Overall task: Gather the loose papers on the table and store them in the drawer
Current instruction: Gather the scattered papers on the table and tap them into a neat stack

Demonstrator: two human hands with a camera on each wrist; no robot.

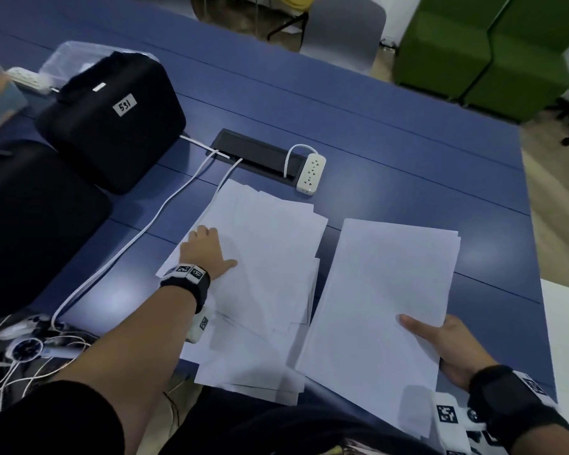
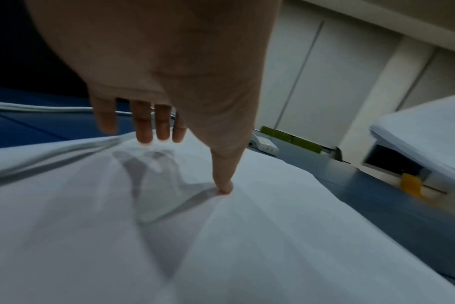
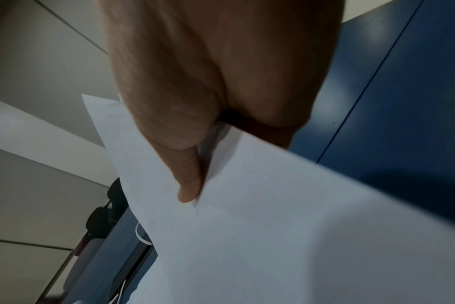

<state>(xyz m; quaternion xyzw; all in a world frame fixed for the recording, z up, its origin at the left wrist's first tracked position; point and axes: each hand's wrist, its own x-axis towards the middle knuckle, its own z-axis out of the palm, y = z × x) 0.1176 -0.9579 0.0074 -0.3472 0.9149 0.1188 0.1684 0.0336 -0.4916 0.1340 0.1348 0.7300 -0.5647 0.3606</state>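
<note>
I am pinching a gathered stack in my right hand, thumb on top. My left hand is pressing flat, fingers straight, on loose sheets fanned across the table. I should be sliding them together gently, avoiding creases.

The head view looks steeply down across the surface towards 12 o'clock. Both wrist views sit close under the hands, sharing the papers with it.
</note>
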